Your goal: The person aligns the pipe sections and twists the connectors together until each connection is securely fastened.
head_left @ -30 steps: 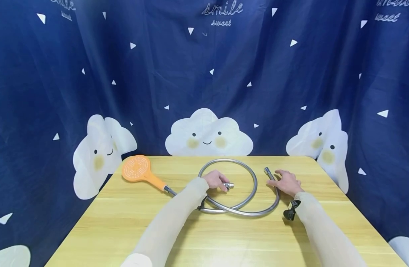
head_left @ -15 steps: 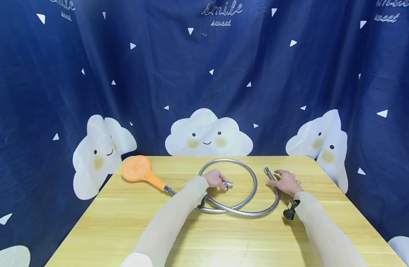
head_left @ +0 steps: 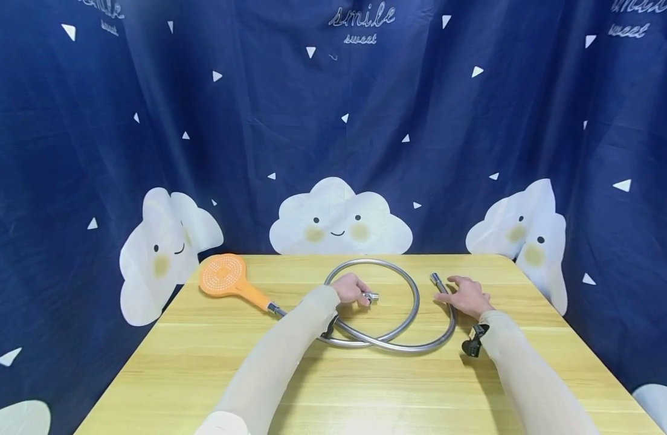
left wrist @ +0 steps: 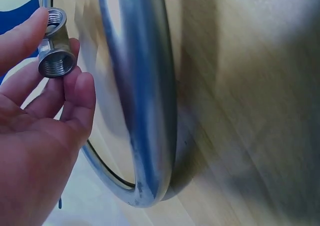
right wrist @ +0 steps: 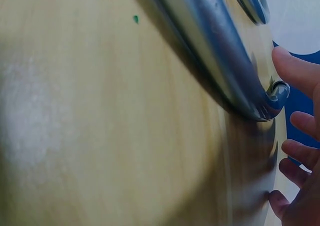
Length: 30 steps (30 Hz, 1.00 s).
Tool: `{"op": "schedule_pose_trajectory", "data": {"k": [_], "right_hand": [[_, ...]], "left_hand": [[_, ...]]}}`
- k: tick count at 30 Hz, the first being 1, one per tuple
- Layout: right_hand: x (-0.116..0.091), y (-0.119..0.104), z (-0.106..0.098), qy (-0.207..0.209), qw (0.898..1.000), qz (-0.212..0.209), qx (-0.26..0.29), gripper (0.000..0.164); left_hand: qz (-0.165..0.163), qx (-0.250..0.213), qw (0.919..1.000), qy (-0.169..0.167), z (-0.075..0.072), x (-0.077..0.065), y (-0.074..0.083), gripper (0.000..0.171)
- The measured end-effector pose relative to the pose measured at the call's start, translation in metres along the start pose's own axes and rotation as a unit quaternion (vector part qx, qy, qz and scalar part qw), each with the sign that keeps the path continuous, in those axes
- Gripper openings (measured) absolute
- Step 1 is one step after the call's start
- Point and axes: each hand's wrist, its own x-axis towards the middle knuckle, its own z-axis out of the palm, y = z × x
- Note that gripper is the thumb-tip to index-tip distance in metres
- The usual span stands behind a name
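My left hand (head_left: 348, 289) pinches a small metal tee fitting (left wrist: 56, 45) between thumb and fingers. Its threaded openings show in the left wrist view. The fitting is inside the loop of a silver shower hose (head_left: 417, 296) that lies coiled on the table. On the right, my right hand (head_left: 468, 296) has its fingers spread and holds nothing. Its thumb is close beside the free hose end (head_left: 435, 280), which points to the back. The other end of the hose joins an orange shower head (head_left: 223, 275) at the back left.
The wooden table (head_left: 344, 393) runs back to a dark blue curtain (head_left: 333, 109) with white clouds. A small black wrist camera (head_left: 473, 341) sits below my right wrist, near the tabletop. My left forearm crosses over part of the hose.
My left hand, with the fitting, has shifted very slightly to the left. The right hand, hose and shower head look unmoved.
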Motion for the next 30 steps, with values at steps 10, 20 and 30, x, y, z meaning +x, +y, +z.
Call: {"op": "schedule_pose_trajectory", "data": {"k": [10, 20, 30], "right_hand": [[0.002, 0.001, -0.002, -0.005, 1.0, 0.007, -0.001, 0.083], [0.001, -0.002, -0.002, -0.008, 1.0, 0.006, -0.003, 0.082], [0.004, 0.001, 0.0, -0.009, 1.0, 0.005, -0.013, 0.083]], "left_hand": [[-0.001, 0.007, 0.9998, 0.017, -0.004, -0.007, 0.009, 0.035], [-0.016, 0.026, 0.9991, 0.029, -0.007, -0.002, 0.003, 0.036], [-0.045, 0.032, 0.9981, 0.028, -0.01, 0.004, 0.004, 0.036]]}}
